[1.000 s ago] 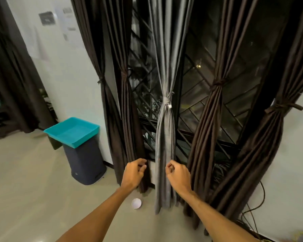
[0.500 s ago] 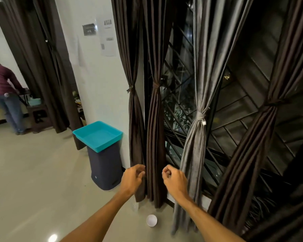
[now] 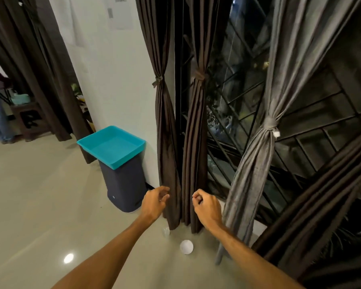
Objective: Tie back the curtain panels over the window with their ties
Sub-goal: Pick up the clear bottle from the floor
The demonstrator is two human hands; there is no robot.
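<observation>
Dim grilled window (image 3: 248, 105), tied brown panels (image 3: 193, 142), left hand (image 3: 154, 202) loosely open, right hand (image 3: 206, 207) fisted, contents hidden.

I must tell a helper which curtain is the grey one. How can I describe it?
Start at the window grille. Three brown panels hang there; the grey curtain hangs between them, right of the right hand. Only it is pale grey, its knot carrying a small white tag.

Dim indoor light, ceiling-lamp glare on the floor (image 3: 68, 258), edges warped, slightly soft.
</observation>
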